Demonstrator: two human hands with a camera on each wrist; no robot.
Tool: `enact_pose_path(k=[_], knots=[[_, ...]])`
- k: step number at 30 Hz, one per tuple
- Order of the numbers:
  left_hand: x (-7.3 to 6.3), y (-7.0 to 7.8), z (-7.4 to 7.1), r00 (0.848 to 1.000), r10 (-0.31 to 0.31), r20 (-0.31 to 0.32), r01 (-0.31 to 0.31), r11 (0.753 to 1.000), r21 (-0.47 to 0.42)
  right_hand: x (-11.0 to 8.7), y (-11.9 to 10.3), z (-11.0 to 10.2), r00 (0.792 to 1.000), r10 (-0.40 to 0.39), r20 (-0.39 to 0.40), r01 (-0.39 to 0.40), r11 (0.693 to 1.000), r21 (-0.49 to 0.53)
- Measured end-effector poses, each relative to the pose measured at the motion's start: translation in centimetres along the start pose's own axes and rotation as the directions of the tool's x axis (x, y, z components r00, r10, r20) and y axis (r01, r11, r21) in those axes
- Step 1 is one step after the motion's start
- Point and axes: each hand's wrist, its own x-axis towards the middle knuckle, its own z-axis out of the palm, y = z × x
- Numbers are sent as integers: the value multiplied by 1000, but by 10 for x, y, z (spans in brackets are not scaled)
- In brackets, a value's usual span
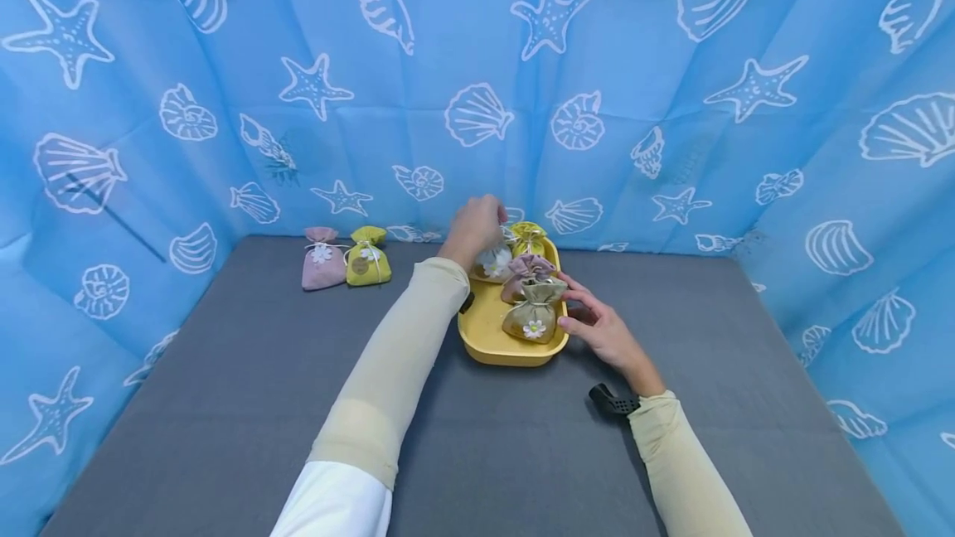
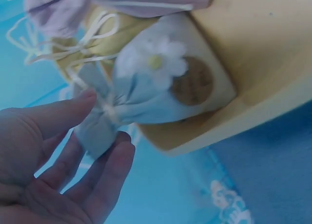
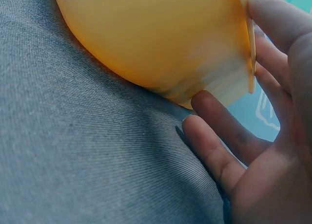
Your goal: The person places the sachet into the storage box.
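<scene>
My left hand [image 1: 477, 226] is at the far left corner of a yellow tray [image 1: 488, 346]. In the left wrist view its thumb and fingertips hold the gathered neck of a pale drawstring pouch [image 2: 146, 87] with a white flower and a round brown label. This pouch lies in the tray against its wall. With it are a yellow pouch [image 1: 528, 232], a mauve pouch [image 1: 526, 267] and an olive pouch [image 1: 535, 317] with a flower. The fingers of my right hand [image 1: 608, 338] touch the tray's right rim, spread and slightly bent.
On the grey table [image 1: 261, 404], left of the tray, a pink pouch [image 1: 323, 268] and a yellow-green pouch [image 1: 368, 266] lie side by side. A blue curtain [image 1: 418, 123] with shell prints hangs along the back and sides.
</scene>
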Motion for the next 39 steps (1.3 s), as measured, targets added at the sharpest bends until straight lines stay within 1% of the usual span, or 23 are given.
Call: enact_pose_path(k=[2, 5, 8, 11, 13, 17, 20, 25, 30, 33, 36, 39], knots=[[-2, 1, -4, 1000, 18, 1, -18, 1000, 3, -1, 1, -1, 1000, -1, -3, 1, 1000, -2], [-4, -1, -10, 999, 47, -9, -48, 999, -15, -2, 1, -1, 1000, 3, -3, -3, 1000, -2], [-8, -10, -15, 995, 91, -30, -93, 993, -68, -2, 1, 0, 1000, 11, -6, -11, 1000, -2], [-13, -23, -21, 992, 106, -64, -113, 986, -120, -2, 0, 1, 1000, 19, -2, -19, 1000, -4], [-17, -33, -25, 991, 99, -88, -111, 984, -141, -2, -1, 1, 1000, 20, -3, -20, 1000, -2], [-27, -51, -28, 989, 66, -129, -86, 984, -158, -3, -1, 1, 1000, 15, -9, -15, 1000, 3], [-36, -63, -27, 988, 51, -142, -76, 982, -176, -4, -1, 1, 1000, 14, -14, -14, 1000, -7], [-47, -81, -20, 982, 21, -190, -59, 979, -196, -6, 1, 1, 1000, 13, -17, -13, 1000, -15], [-55, -101, -15, 965, -23, -262, -39, 972, -231, -6, 1, 1, 1000, 18, -16, -18, 1000, -7], [-59, -114, -15, 948, -59, -312, -26, 965, -261, -5, 0, 1, 1000, 18, -18, -18, 1000, -4], [-63, -128, -17, 929, -101, -357, -8, 956, -292, -4, -1, 1, 1000, 22, -17, -22, 1000, -10], [-67, -142, -22, 912, -161, -378, 28, 943, -333, -2, -3, 2, 999, 30, -12, -30, 1000, -10]])
